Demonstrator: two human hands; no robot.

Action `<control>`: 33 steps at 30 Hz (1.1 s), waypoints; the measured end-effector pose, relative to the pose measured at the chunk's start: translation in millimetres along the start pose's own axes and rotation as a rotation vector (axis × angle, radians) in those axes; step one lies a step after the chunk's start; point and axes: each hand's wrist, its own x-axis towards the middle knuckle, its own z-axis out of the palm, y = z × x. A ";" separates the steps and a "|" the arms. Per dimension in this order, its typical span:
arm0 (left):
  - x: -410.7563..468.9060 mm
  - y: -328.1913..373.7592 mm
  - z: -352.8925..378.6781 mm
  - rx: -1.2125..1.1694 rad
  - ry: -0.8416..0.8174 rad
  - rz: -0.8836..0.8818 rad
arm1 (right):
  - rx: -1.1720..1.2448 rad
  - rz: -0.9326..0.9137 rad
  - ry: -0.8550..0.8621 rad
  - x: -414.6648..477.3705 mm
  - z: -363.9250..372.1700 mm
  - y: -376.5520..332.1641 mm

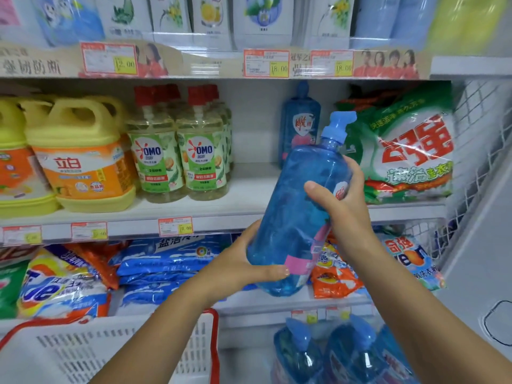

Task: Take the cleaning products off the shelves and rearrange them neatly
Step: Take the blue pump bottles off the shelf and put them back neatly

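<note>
While tilted, blue bottle (pixel 293 214) between hands (pixel 249 260) (pixel 343 200)

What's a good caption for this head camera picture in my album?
Left hand and right hand hold a tilted blue pump bottle before the shelf.

Both hands hold a large blue pump bottle (pixel 296 206), tilted, in front of the middle shelf (pixel 221 214): left hand (pixel 246 261) grips near its base, right hand (pixel 342 195) grips its upper body. On that shelf stand a second blue bottle (pixel 300 126), two OMO bottles (pixel 177 159) and yellow jugs (pixel 83 159). A white basket (pixel 83 353) with red rim sits lower left.
</note>
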 end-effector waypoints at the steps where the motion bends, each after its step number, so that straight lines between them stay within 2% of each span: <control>1: -0.3 -4.1 -2.8 -0.088 -0.046 -0.045 | 0.028 0.011 -0.047 -1.2 2.2 -0.1; 4: -0.2 -9.6 -5.1 -0.192 -0.047 -0.061 | 0.055 0.043 -0.194 0.8 3.2 -3.7; 6: 0.3 -8.8 1.6 -0.158 0.035 -0.036 | -0.016 0.055 -0.250 3.3 2.3 -7.8; 8: 1.9 -7.2 12.5 -0.094 0.163 0.021 | -0.079 0.040 -0.246 5.1 3.6 -9.4; 11: 4.5 -7.7 26.4 0.012 0.293 0.118 | -0.040 0.044 -0.174 4.2 5.1 -4.1; 13: 4.8 -6.0 28.2 0.092 0.270 0.147 | 0.016 0.045 -0.129 2.8 1.7 -3.2; 17: 9.0 -4.0 12.8 0.176 0.116 -0.009 | 0.137 0.095 -0.157 3.8 -8.6 -5.9; 21: 12.2 -10.3 -8.2 -0.107 -0.024 -0.068 | 0.269 0.170 -0.213 5.3 -10.0 1.7; 23: 8.9 -14.7 -11.6 -0.134 -0.037 -0.088 | 0.269 0.196 -0.267 1.0 -7.7 6.2; 26: 4.1 -24.2 -5.3 -0.098 0.055 -0.076 | 0.204 0.215 -0.287 -3.0 -3.0 9.5; 29: 5.9 -21.3 8.2 -0.068 0.247 -0.033 | -0.024 0.086 -0.222 1.4 6.6 0.7; 31: 8.9 -16.4 15.1 0.044 0.393 0.014 | -0.098 0.006 -0.139 2.4 11.3 -2.4; 33: 10.6 -16.4 16.0 0.158 0.424 0.049 | -0.115 -0.042 -0.100 1.4 12.2 1.0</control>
